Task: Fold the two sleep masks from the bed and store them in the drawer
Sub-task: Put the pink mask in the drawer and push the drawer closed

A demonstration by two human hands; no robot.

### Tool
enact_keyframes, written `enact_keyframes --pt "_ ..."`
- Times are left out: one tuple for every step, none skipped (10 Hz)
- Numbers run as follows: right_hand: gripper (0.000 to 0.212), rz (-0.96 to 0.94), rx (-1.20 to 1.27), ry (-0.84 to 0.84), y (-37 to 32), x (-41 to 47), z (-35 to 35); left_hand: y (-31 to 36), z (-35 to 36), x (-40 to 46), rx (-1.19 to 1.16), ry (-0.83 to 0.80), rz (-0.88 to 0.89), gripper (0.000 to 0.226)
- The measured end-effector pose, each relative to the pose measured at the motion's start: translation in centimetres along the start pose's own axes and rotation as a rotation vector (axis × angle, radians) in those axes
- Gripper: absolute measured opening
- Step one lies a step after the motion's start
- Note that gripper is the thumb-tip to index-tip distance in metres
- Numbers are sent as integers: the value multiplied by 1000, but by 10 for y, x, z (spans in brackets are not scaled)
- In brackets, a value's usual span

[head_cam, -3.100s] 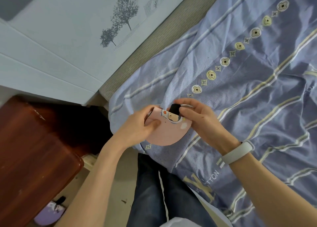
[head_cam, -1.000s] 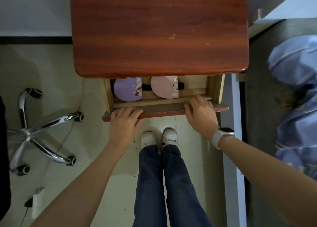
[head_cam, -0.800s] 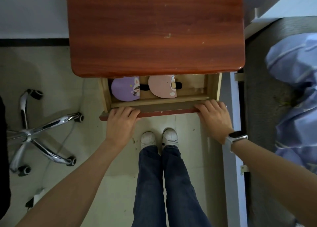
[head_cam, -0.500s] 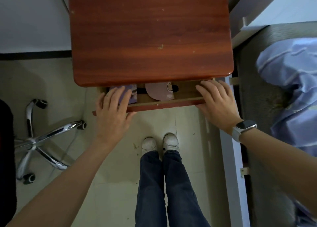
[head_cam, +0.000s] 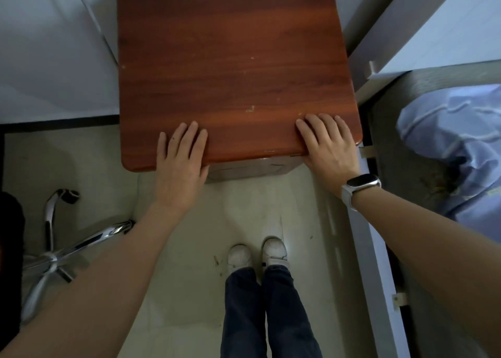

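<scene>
we look straight down at a reddish wooden nightstand whose tabletop fills the upper middle of the view. our left hand lies flat at its near edge, palm down, its fingers stretched out side by side over the wood and clamped on nothing. our right hand rests the same way at the near right corner, fingers loosely spread on the surface and empty, with a pale-strapped watch on that wrist. beneath the overhanging edge, between the two hands, only a strip of the drawer front shows, pushed in flush under the top. the two sleep masks are out of sight; we cannot tell from here where they lie. below us stand our white shoes and dark jeans on the pale floor. the chrome base of a swivel chair sits to the left, well apart from the nightstand. to the right a white bed frame rail runs alongside, and a rumpled blue striped sheet lies on the bed past it.
</scene>
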State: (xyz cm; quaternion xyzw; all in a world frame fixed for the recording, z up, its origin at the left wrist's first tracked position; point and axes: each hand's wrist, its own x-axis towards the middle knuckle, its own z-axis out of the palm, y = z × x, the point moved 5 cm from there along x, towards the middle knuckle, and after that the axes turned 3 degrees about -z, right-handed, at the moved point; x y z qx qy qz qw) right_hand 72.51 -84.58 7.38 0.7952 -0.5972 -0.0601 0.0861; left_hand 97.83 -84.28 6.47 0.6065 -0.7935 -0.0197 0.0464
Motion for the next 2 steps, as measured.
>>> enact_keyframes --pt "63 50 233 -97 -8 -10 -5 0 0 0 -95 -30 -52 65" --pt "58 143 584 -43 -10 -18 -41 0 -6 3 -219 -27 -123 63"
